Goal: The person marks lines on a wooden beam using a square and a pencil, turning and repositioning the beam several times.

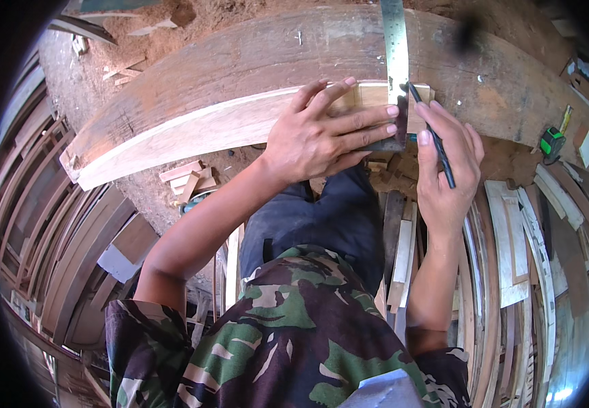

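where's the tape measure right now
In the head view, the tape measure lies toward the right edge, well right of the right hand, just left of a small white scrap.

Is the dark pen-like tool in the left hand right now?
No: the right hand holds the dark pen-like tool, while the left hand lies spread over the pale wooden piece.

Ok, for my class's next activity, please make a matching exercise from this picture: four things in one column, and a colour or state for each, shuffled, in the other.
Things
1. metal ruler
2. slim marking tool
3. tape measure
4. long board

Descriptions
A. green and black, with some yellow tape out
B. pale, with the left hand across it
C. silvery, with fine markings
D. dark, held in the right hand

Pairs: 1-C, 2-D, 3-A, 4-B
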`<state>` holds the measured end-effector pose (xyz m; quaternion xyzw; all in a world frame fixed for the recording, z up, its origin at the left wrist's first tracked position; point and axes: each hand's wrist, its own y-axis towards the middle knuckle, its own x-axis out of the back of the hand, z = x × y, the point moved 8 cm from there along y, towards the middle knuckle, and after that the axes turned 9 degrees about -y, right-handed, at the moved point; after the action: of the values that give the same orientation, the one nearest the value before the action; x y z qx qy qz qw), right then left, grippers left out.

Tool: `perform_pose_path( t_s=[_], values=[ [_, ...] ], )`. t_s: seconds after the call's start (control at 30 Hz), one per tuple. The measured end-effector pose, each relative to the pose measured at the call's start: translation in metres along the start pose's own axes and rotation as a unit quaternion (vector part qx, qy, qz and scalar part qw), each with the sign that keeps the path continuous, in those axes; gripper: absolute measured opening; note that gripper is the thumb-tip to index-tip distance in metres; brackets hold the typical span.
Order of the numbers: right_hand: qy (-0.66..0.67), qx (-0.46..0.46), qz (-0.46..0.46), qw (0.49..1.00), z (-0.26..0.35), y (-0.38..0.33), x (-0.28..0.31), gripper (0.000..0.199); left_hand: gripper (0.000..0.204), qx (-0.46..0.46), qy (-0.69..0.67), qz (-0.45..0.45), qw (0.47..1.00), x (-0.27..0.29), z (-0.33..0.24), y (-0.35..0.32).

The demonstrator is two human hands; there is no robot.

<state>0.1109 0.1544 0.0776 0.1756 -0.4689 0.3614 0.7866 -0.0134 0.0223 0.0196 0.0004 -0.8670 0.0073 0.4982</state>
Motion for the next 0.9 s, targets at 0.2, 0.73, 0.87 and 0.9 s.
perform_pose_path(
  t_s=[0.2, 0.73, 0.87, 0.9],
  values=[
    [-0.014, -0.003, 0.038, 0.999, 0.002, -0.031, 0.007, 0.024, 0.066, -0.003, -0.014, -0.012, 1.0, 0.002, 0.003, 0.0],
    [0.496, -0.456, 0.007, 0.739, -0.055, -0.163, -0.044, 0.023, 0.068, 0.016, -0.24, -0.041, 0.97, 0.022, -0.079, -0.048],
    [0.435, -0.424, -0.048, 0.793, -0.069, -0.159, -0.016, 0.026, 0.091, 0.235, -0.029, -0.098, 0.967, 0.054, 0.031, -0.128],
    [0.415, -0.414, -0.061, 0.808, -0.07, -0.155, -0.011, 0.027, 0.105, 0.265, 0.027, -0.099, 0.959, 0.061, 0.067, -0.155]
  ],
)
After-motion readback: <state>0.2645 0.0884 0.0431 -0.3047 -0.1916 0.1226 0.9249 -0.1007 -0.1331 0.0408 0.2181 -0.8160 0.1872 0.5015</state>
